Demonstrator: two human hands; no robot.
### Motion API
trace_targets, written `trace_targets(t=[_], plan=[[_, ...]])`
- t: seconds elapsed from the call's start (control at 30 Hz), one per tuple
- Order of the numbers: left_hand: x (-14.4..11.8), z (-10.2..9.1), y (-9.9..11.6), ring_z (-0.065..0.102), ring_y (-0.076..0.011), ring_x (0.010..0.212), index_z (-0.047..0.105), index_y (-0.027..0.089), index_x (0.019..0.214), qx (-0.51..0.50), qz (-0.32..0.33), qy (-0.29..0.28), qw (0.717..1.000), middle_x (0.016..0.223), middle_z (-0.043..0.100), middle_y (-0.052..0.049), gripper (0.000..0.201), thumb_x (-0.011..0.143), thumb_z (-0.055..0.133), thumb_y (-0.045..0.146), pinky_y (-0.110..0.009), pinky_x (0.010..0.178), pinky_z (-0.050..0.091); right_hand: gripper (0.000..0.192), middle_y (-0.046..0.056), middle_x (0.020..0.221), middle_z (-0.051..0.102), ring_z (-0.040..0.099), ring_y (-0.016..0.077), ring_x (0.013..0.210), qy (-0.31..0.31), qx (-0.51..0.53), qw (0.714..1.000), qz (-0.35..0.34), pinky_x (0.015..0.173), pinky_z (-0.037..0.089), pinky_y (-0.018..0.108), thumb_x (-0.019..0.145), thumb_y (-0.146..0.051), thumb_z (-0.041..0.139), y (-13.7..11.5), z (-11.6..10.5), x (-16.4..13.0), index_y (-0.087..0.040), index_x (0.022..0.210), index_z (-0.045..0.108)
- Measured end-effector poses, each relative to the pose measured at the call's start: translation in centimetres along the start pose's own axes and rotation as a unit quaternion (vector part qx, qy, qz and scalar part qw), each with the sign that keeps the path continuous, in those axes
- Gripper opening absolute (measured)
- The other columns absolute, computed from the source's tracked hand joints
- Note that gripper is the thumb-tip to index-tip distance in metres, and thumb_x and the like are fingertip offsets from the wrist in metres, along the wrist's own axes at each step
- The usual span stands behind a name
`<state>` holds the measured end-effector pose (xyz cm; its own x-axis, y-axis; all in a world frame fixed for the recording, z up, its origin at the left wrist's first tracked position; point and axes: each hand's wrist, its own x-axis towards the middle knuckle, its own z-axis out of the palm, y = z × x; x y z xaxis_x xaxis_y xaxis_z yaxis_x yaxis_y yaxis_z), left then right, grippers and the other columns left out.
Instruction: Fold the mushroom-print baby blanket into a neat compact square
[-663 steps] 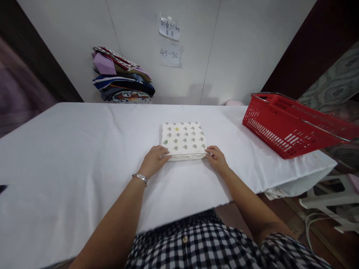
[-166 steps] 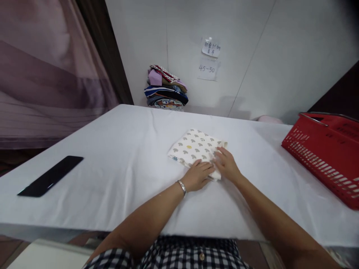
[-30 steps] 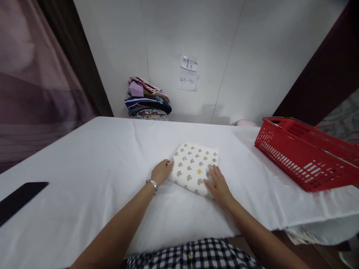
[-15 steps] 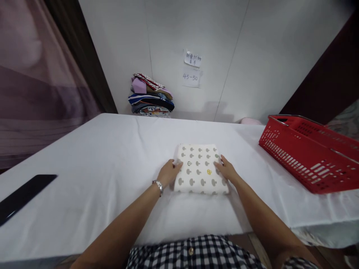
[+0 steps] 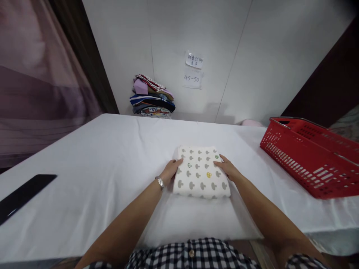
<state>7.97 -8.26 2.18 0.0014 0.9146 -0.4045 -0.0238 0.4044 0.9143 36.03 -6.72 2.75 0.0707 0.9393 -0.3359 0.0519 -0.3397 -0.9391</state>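
Note:
A folded white cloth (image 5: 200, 179) printed with grey mushrooms, plus a few green and yellow ones, lies between my hands at the middle of the table. My left hand (image 5: 171, 170) grips its left edge, thumb on top and the other fingers mostly hidden. On the opposite edge my right hand (image 5: 227, 168) is closed in the same way. From under the cloth's near edge, a thin, pale, see-through sheet (image 5: 203, 218) spreads toward my body.
A red basket (image 5: 305, 160) stands at the table's right. Folded fabrics are in a stack (image 5: 153, 99) by the wall at the back. On the left lies a flat black object (image 5: 25, 198). Two paper notes (image 5: 193, 69) hang on the wall. A white cover (image 5: 112, 160) drapes the table.
The cloth's near edge sits slightly closer to me, and both hands keep hold of its sides. The edges of the see-through sheet show more plainly. The view has shifted a little.

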Motion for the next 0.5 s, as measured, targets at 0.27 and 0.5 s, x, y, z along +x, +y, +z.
trace_targets(t=[0.27,0.5], plan=[[2.4,2.7,-0.3,0.065,-0.0235,0.094,0.035,0.02,0.136,0.048,0.07,0.078,0.993,0.112,0.065,-0.012,0.083,0.069,0.068,0.054,-0.032,0.081,0.049,0.078,0.014,0.121,0.058,0.061,0.0236,0.1,0.128,-0.279,0.944,-0.12,0.086,0.049,0.035,0.079,-0.025,0.061,-4.5,-0.7,4.8,-0.018,0.145,0.022],[3.4,3.5,-0.7,0.067,-0.0193,0.071,0.018,0.015,0.142,-0.011,0.022,0.043,0.999,0.107,0.065,-0.016,0.094,0.07,0.071,0.045,-0.031,0.06,0.054,0.053,0.009,0.139,0.045,0.044,0.0233,0.126,-0.018,-0.46,0.848,-0.262,0.104,0.035,0.038,0.087,-0.042,0.049,-1.6,4.9,2.5,-0.021,0.135,0.044]])
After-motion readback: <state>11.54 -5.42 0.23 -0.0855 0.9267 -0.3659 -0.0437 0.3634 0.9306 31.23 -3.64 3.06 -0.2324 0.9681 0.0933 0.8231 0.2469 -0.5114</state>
